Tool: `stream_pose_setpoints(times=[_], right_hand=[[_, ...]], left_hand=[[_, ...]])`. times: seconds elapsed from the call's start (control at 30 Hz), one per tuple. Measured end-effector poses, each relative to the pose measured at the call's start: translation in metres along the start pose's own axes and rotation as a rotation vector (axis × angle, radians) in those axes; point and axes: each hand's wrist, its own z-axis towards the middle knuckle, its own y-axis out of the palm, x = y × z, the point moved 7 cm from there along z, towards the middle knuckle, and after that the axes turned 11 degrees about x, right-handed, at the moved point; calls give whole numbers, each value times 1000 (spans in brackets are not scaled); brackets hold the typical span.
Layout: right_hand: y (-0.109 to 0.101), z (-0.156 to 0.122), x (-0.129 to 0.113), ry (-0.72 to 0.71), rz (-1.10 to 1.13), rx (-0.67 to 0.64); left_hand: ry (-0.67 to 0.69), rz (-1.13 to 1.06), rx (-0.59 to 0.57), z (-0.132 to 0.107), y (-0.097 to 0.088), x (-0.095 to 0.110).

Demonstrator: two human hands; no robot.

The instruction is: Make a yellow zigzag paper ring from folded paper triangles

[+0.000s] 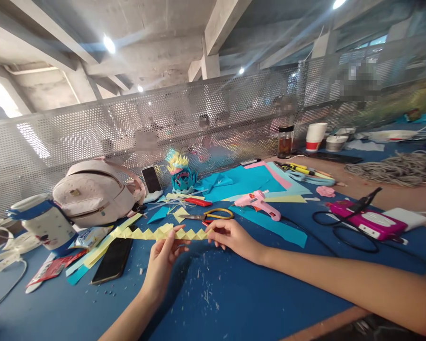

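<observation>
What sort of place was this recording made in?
Probably a craft work area inside a concrete building, judging by the pink plastic glue gun, the large bright-blue paper sheet and the grey concrete ceiling beam overhead.

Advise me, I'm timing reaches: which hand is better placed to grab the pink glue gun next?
Probably the right hand: it's nearer the pink glue gun than the left hand, though both hold the folded yellow strip.

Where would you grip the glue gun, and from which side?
Best by the handle of the glue gun, probably with the right hand coming from the near right, once free of the folded strip: the gun lies flat, handle slanting toward that side, nozzle pointing left.
</observation>
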Motion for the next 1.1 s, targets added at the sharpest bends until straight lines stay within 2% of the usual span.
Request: stream_pose_setpoints(times=[0.13,0.27,0.4,0.57,0.87,1.1], right_hand=[[-9,7,1,-21,51,80],[-14,10,-1,-16,136,127],[-15,7,-1,74,246,142],[-14,6,0,152,339,115],[-16,10,6,172,468,131],[-15,10,13,213,522,129]], left_hand=[[-64,-96,5,2,-2,-2],[-166,-243,77,12,-11,-7],[-169,-351,147,19,-18,0],[-216,-389,291,19,-24,2],[-245,-500,344,22,-30,-2],[-294,-503,297,12,-19,3]])
